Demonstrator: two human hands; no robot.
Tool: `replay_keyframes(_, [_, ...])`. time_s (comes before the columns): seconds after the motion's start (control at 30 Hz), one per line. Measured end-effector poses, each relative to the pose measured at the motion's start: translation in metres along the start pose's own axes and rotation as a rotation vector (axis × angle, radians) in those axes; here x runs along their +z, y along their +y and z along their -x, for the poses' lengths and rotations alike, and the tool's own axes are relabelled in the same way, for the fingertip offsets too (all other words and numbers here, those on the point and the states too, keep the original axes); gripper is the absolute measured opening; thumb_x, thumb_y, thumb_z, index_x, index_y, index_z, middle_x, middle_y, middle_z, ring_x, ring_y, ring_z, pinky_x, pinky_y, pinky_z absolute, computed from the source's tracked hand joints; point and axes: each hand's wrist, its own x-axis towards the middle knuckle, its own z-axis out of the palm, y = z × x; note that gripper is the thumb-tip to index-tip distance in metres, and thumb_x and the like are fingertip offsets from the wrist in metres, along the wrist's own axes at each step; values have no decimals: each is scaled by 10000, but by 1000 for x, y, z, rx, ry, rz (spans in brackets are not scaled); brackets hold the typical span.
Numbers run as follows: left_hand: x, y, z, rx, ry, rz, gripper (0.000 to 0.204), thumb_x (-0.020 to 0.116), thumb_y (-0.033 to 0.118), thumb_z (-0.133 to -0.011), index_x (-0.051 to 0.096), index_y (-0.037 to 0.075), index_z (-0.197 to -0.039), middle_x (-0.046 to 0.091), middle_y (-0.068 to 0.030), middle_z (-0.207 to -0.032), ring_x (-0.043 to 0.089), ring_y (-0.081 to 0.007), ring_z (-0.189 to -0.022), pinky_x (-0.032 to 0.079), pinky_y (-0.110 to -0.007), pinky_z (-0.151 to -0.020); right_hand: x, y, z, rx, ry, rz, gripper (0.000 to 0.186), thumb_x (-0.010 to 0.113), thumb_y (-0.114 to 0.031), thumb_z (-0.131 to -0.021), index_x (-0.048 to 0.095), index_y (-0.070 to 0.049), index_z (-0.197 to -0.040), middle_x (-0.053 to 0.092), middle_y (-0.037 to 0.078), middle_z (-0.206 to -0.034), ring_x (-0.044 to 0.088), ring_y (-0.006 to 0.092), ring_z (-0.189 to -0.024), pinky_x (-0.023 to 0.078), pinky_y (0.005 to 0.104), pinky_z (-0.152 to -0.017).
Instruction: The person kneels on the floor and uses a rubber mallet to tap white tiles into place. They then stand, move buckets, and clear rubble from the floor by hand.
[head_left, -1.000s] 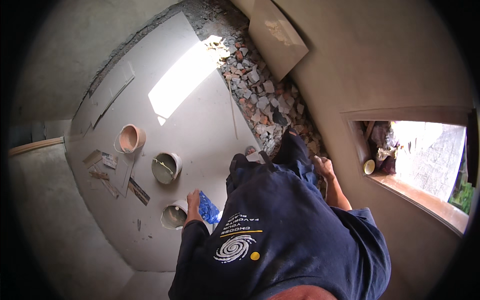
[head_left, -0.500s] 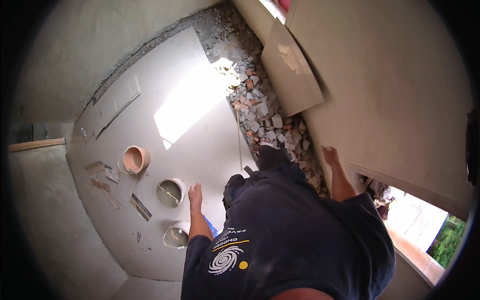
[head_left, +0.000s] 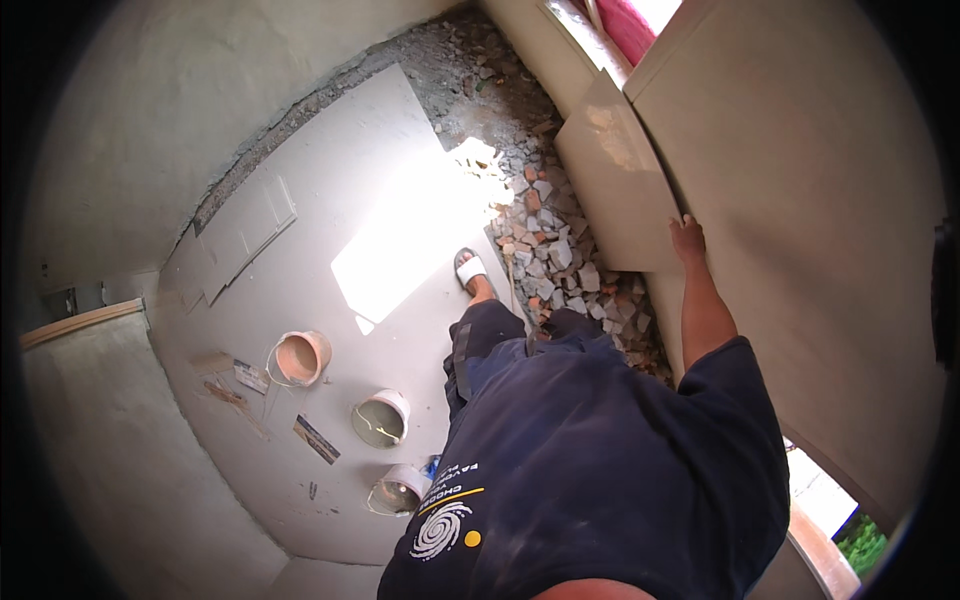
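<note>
While the right arm extends along the wall [head_left: 810, 190], the right hand [head_left: 687, 238] lies at the near edge of a flat, pale board [head_left: 618, 185]. The board leans against this wall on the person's right, its lower part beside a strip of broken rubble [head_left: 565, 250]. The fingers are bent at the board's edge; whether the grip is closed on it cannot be told. The left hand lies outside the view, and its grip cannot be told. The left foot [head_left: 470, 268], in a sandal with a white strap, stands on the grey floor [head_left: 345, 400], near a bright patch of sunlight [head_left: 415, 235]. To the left stand an orange bucket [head_left: 319, 350] and two whitish buckets [head_left: 401, 405], the nearest beside a blue item [head_left: 432, 467].
</note>
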Motion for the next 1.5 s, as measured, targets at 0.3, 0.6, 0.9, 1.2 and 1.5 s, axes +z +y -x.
replay_keyframes(0.3, [-297, 356, -67, 469, 504, 253, 507, 519, 366, -968, 516, -36, -1278, 609, -118, -1130, 618, -224, -965, 486, -326, -828, -4, -46, -1, 371, -87, 67, 650, 511, -419, -936, 349, -35, -1435, 405, 176, -1439, 406, 329, -1327, 350, 464, -1089])
replay_keyframes(0.6, [-225, 585, -74, 713, 332, 124, 433, 573, 373, -938, 570, 39, -1213, 617, -49, -1079, 569, -161, -949, 457, -318, -829, 25, -28, -68, 344, -144, 170, 696, 594, -400, -849, 393, -36, -1408, 473, 196, -1362, 471, 347, -1260, 376, 459, -1061])
replay_keyframes(0.9, [28, 770, -68, 750, -39, -306, 412, 576, 314, -925, 579, 23, -1216, 648, -136, -1114, 602, -243, -1027, 462, -355, -914, 75, 14, -106, 257, -143, 213, 672, 679, -378, -766, 494, 8, -1284, 529, 228, -1297, 513, 362, -1214, 416, 447, -1008])
replay_keyframes(1.2, [259, 913, 1, 619, -524, -442, 1072, 613, 687, -768, 247, -50, -1456, 292, -270, -1492, 287, -346, -1402, 265, -424, -1143, 83, -23, -87, 164, -512, 258, 428, 668, -360, -774, 653, -74, -1092, 635, 213, -1075, 619, 394, -1007, 492, 496, -853])
replay_keyframes(1.5, [324, 894, -65, 506, -149, -405, 447, 588, 342, -852, 643, -66, -1026, 645, -279, -1065, 616, -389, -1065, 489, -451, -926, 106, -59, -43, 55, -638, 117, 326, 642, -217, -773, 655, -84, -1071, 631, 215, -1025, 621, 395, -967, 501, 480, -814])
